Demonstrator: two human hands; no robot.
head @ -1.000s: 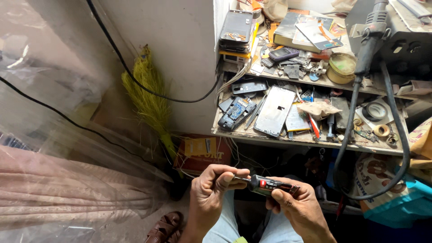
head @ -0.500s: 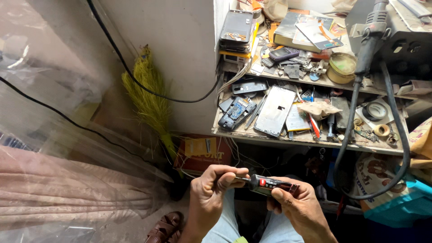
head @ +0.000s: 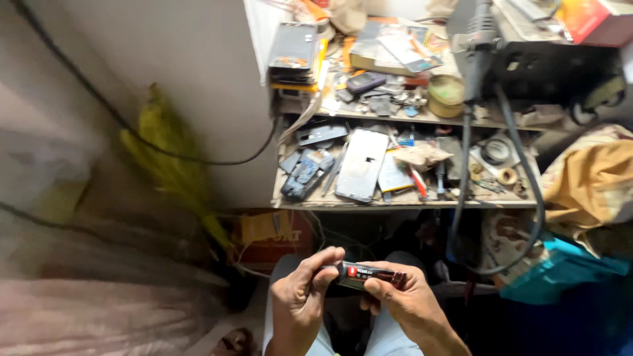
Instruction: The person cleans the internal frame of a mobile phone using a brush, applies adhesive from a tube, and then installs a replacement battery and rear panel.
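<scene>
2 hands low centre of frame, both mine, sharing 1 small black device with red label [head: 366, 275]. Left hand [head: 300, 300] pinches its left end, thumb and fingers clamped; right hand [head: 409, 306] grips right end from beneath, forefinger on top. Long axis runs left-right, slight tilt down to right. Both hands equally near. Above, cluttered shelf [head: 409, 206]: 1 white phone panel [head: 362, 165], 1 dark handset [head: 304, 175].
</scene>
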